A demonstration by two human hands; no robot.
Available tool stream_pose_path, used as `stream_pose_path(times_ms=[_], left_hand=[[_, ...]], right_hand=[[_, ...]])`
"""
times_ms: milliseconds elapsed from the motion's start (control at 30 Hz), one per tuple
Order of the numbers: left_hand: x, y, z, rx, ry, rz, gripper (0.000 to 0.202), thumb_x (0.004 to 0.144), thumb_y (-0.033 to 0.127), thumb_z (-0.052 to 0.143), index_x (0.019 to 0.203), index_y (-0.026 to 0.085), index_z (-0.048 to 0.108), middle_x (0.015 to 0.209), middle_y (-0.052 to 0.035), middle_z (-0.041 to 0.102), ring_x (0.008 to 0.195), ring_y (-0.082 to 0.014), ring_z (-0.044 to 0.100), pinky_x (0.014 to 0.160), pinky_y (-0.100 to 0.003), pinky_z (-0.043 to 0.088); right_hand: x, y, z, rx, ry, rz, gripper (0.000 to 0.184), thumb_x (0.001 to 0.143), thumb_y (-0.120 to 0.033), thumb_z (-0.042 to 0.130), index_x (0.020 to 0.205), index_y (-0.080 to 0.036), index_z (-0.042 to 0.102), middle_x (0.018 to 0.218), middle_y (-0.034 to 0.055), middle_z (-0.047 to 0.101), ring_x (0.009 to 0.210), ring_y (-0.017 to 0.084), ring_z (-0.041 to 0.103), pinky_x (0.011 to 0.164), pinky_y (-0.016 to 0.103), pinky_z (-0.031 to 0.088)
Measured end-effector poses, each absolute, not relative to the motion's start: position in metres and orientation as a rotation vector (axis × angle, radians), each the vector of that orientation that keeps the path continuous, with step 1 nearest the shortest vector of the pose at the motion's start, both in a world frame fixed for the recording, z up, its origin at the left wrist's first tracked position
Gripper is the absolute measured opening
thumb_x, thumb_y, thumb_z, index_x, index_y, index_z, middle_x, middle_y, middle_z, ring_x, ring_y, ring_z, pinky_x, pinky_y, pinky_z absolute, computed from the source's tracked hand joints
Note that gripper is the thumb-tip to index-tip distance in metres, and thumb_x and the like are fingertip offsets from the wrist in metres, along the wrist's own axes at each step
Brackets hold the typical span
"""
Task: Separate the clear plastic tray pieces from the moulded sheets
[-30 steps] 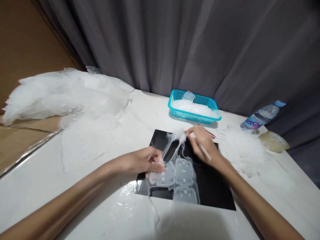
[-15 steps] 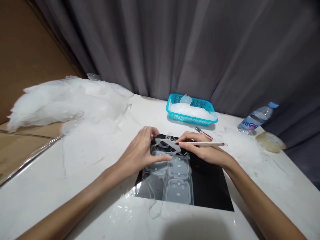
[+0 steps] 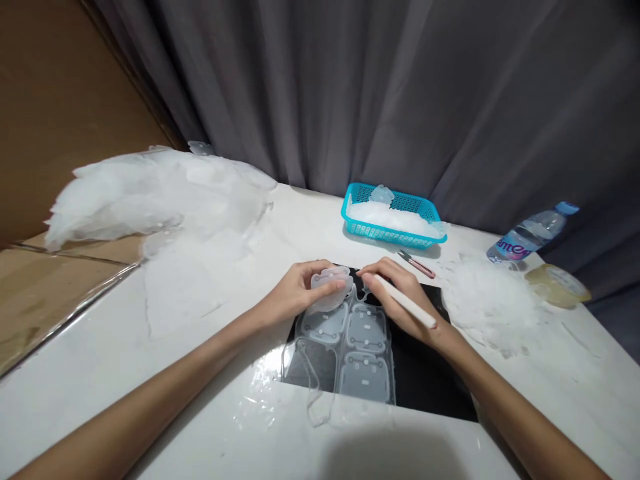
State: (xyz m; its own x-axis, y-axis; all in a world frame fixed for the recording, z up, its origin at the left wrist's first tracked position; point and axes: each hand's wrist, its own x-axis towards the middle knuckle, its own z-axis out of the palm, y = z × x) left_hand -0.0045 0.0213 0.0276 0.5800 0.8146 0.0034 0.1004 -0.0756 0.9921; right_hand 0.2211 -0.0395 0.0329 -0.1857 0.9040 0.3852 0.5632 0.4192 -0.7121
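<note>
My left hand is closed on a small translucent plastic piece with rounded corners, thumb across its face. In my right hand is a slim white pen-like tool; its working tip is hidden by the fingers. Below both hands lies a clear plastic sheet with several rounded, frosted panels and cut-out gaps. A loose clear strip trails from its near left side. Under the sheet is a black mat.
Behind the hands stands a blue basket holding white pieces. Small snips lie before it. At right are a water bottle, a tape roll and a translucent heap. A larger translucent pile sits at left by cardboard.
My left hand has taken hold of a translucent piece and raised it off the sheet. My right hand's tool has turned from nearly level to slanting toward me. The view has shifted slightly.
</note>
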Motion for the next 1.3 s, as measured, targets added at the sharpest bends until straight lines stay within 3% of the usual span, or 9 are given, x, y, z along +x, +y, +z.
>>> stream_pose_path(times_ms=[133,367,667,867,1000,1133,1300], left_hand=[[-0.005,0.022,0.027,1.640,0.831,0.701,0.032,0.090,0.047,0.074,0.090,0.015,0.073,0.088,-0.0054,0.069,0.081,-0.0184,0.062,0.070,-0.028,0.046],[-0.002,0.016,0.026,1.730,0.907,0.671,0.034,0.091,0.050,0.071,0.083,0.016,0.071,0.083,-0.0029,0.064,0.077,-0.0177,0.059,0.070,-0.029,0.044],[-0.015,0.056,0.019,1.495,1.225,0.985,0.039,0.080,0.052,0.074,0.071,0.016,0.066,0.066,-0.0028,0.061,0.060,-0.0163,0.051,0.056,-0.028,0.037],[-0.023,0.058,0.026,1.576,1.027,0.881,0.037,0.086,0.053,0.075,0.084,0.017,0.070,0.078,-0.0028,0.067,0.073,-0.0180,0.062,0.068,-0.028,0.049],[-0.020,0.049,0.032,1.512,0.842,0.770,0.036,0.092,0.054,0.071,0.090,0.019,0.064,0.080,-0.0034,0.071,0.073,-0.0190,0.068,0.068,-0.029,0.055],[-0.016,0.042,0.034,1.455,0.801,0.678,0.036,0.094,0.054,0.070,0.095,0.020,0.059,0.082,-0.0041,0.075,0.070,-0.0180,0.070,0.064,-0.028,0.055],[-0.011,0.034,0.037,1.451,0.755,0.675,0.037,0.079,0.036,0.088,0.101,0.018,0.065,0.084,-0.0009,0.072,0.073,-0.0154,0.068,0.067,-0.025,0.053]], right_hand=[[0.210,-0.040,0.010,-1.269,-1.974,0.334,0.010,0.100,-0.030,0.066,0.101,-0.021,0.068,0.093,0.0050,0.067,0.089,0.022,0.064,0.083,0.035,0.049],[0.201,-0.042,-0.004,-1.220,-1.955,0.164,0.003,0.102,-0.022,0.063,0.100,-0.022,0.064,0.095,0.0050,0.069,0.090,0.022,0.064,0.083,0.034,0.050],[0.200,-0.045,-0.006,-1.262,-2.235,-0.367,0.019,0.100,-0.011,0.051,0.086,-0.021,0.058,0.083,0.0054,0.064,0.078,0.022,0.059,0.073,0.035,0.044],[0.201,-0.043,-0.010,-1.350,-2.089,-0.042,0.017,0.097,-0.010,0.054,0.086,-0.023,0.056,0.086,0.0042,0.064,0.081,0.022,0.062,0.078,0.034,0.049],[0.206,-0.041,-0.005,-1.330,-1.888,0.146,0.003,0.099,-0.019,0.060,0.100,-0.020,0.062,0.096,0.0068,0.067,0.093,0.024,0.066,0.087,0.036,0.052],[0.206,-0.040,0.004,-1.283,-1.752,0.239,0.015,0.102,-0.021,0.057,0.114,-0.021,0.066,0.104,0.0083,0.068,0.101,0.024,0.066,0.092,0.038,0.053],[0.200,-0.045,0.007,-1.190,-1.712,0.279,0.019,0.103,-0.018,0.053,0.117,-0.022,0.067,0.106,0.0082,0.069,0.102,0.023,0.067,0.091,0.039,0.053]])
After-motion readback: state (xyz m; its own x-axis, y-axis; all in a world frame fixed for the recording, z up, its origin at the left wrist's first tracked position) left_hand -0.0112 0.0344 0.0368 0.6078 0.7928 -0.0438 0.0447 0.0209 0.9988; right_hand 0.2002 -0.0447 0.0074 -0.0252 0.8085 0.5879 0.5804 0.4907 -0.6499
